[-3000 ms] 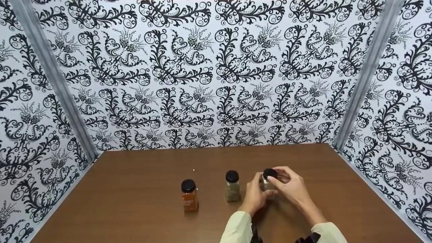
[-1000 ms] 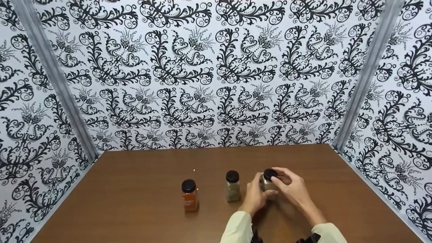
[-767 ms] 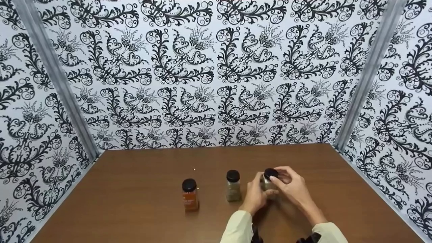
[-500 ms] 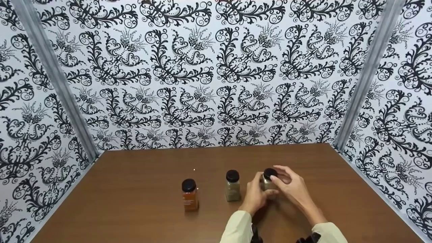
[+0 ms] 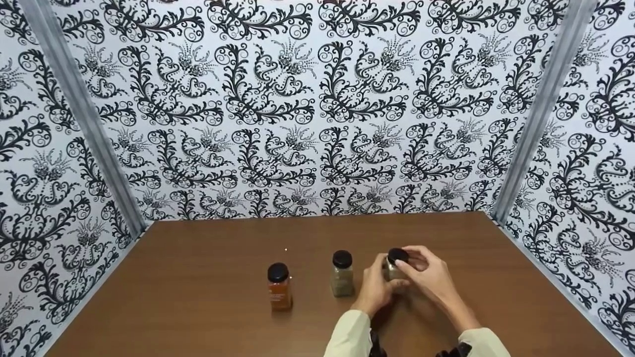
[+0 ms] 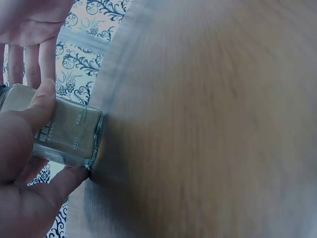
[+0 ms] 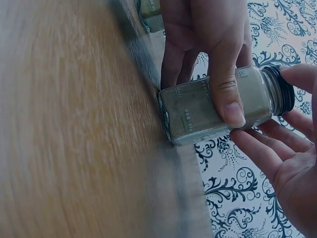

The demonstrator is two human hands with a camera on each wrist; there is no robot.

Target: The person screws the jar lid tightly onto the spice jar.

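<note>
A square glass spice jar (image 7: 193, 111) of grey-green powder stands upright on the table at the right in the head view. My left hand (image 5: 375, 287) holds its body, with the thumb across the front in the right wrist view. At the top, my right hand (image 5: 432, 278) pinches the black ridged lid (image 7: 281, 91) between thumb and fingers. The lid sits on the jar's neck; whether it is loose cannot be seen. To the left of my left hand stands a second jar of greenish contents (image 5: 342, 280), with its black lid on.
A jar of orange-red spice (image 5: 280, 292) with a black lid stands further left on the brown wooden table (image 5: 198, 277). Tiny light specks lie near it. Black-and-white patterned walls (image 5: 317, 109) enclose the back and sides of the table.
My right thumb and fingers shift slightly on the lid across the frames. My left hand keeps its hold on the jar, and the other two jars stay in place.
</note>
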